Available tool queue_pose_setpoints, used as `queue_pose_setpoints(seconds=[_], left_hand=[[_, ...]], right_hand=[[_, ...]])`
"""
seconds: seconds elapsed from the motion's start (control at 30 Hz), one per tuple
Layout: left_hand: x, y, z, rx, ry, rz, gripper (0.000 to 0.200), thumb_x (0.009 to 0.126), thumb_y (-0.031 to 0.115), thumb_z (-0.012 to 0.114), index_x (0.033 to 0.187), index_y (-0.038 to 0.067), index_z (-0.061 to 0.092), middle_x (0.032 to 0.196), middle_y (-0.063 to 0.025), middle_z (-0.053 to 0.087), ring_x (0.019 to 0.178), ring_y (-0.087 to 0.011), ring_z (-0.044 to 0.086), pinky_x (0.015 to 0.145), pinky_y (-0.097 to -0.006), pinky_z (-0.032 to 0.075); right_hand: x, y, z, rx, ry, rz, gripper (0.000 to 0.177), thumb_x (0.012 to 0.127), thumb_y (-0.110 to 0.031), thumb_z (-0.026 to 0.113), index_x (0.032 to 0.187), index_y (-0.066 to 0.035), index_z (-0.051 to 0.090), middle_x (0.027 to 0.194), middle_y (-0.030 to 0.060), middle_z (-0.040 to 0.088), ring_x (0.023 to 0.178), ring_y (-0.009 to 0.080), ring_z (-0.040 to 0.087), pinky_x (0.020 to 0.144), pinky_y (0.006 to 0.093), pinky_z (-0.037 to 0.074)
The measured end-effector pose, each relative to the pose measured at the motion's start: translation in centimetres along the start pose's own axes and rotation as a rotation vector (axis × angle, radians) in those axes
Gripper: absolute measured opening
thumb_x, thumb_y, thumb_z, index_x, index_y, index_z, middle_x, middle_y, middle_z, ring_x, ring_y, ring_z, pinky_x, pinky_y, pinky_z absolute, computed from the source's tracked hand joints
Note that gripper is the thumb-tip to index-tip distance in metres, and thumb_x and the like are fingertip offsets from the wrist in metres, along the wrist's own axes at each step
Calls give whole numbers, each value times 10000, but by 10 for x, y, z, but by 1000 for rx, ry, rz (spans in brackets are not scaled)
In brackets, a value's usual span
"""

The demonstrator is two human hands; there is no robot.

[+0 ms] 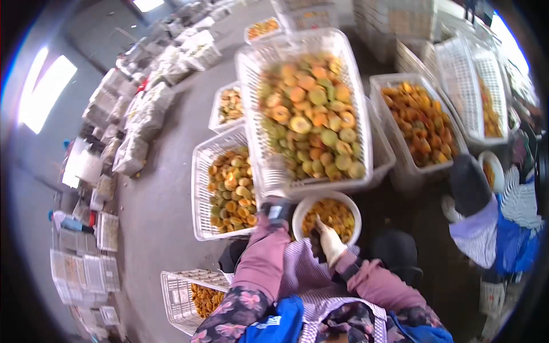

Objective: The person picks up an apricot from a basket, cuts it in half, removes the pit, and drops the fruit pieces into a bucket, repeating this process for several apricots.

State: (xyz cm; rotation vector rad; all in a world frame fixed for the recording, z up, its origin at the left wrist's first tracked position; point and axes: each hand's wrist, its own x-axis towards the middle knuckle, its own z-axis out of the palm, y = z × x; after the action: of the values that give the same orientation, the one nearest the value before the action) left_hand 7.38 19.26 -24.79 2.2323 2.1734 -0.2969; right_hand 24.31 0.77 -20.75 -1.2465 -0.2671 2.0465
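A large white plastic crate (359, 123) full of green, yellow and orange apricots (309, 108) stands in front of me. My left hand (277, 176), smeared by motion, is at its near left corner. Just below that crate sits a round white bucket (297, 220) with orange fruit pieces (337, 214) in it. My right hand (331, 243), in a pale glove, reaches over the bucket's near rim. Its fingers are drawn together above the pieces, and I cannot tell what they hold.
Another crate (197, 200) of apricots and halves stands at left, a tipped crate (171, 300) of orange pieces below it. At right is a crate (374, 86) of orange halves, beside a seated person (480, 228). Stacked crates (140, 126) line the far left.
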Motion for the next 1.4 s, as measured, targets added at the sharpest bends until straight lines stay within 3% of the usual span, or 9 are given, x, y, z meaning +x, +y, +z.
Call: queue_pose_setpoints(seconds=[0.13,0.2,0.33,0.53,0.67,0.8,1.03,1.2,1.4], left_hand=[[40,41,16,273,109,155,188,816,181,568,899,48,671,890,-90,675,782,-191,661,602,-374,530],[37,44,-11,-499,-45,-273,282,736,215,653,990,92,655,1017,-126,653,990,-267,620,842,-404,484],[22,50,-10,-292,-54,11,578,674,193,709,1197,67,497,1118,-167,604,1087,-291,563,934,-379,437],[-3,66,44,-1714,70,78,105,830,40,526,930,71,539,902,-38,611,776,-186,598,601,-327,468],[-88,84,0,-2594,-465,228,283,827,-25,567,1075,77,475,941,-1,549,850,-119,552,664,-214,465],[-125,84,31,-1369,393,465,656,786,-72,533,1386,53,297,1291,-90,445,1112,-167,494,913,-262,411],[-133,69,23,-2757,-260,94,119,852,-17,535,926,76,526,807,-47,583,732,-153,577,662,-270,493],[-127,71,22,-2717,-397,-615,337,851,476,579,831,144,527,713,-43,571,672,-228,572,680,-392,517],[-140,77,-19,-2549,-263,-556,370,871,477,549,758,139,449,698,-53,514,663,-236,553,662,-482,519]], right_hand=[[-6,3,7,-59,-55,43,450,863,-560,484,596,-199,458,442,-36,347,323,107,287,321,254,222],[6,12,-3,-32,-45,-43,460,849,-570,504,571,-210,433,433,-40,340,329,97,291,321,252,216],[10,14,1,-48,33,-60,455,847,-566,511,576,-208,439,435,-41,341,327,98,292,319,250,212],[40,11,-18,-39,99,-640,377,927,-396,464,1032,-56,588,927,59,617,812,157,581,690,280,472],[42,6,-25,-203,18,-802,444,936,-308,488,1274,-21,462,1166,79,556,1026,174,525,866,295,427],[100,41,-66,-131,-88,-775,509,948,-225,455,1366,25,309,1362,98,404,1197,206,426,1000,298,344],[20,13,-11,-951,156,-490,477,913,-218,460,1351,-63,355,878,218,611,685,271,600,620,395,483],[48,33,-25,-914,125,-764,566,916,-359,416,1393,-87,283,1042,298,573,919,456,567,771,448,467],[19,16,-10,-1016,211,-531,642,900,-408,416,1412,-70,229,991,322,582,943,424,586,808,426,466]])
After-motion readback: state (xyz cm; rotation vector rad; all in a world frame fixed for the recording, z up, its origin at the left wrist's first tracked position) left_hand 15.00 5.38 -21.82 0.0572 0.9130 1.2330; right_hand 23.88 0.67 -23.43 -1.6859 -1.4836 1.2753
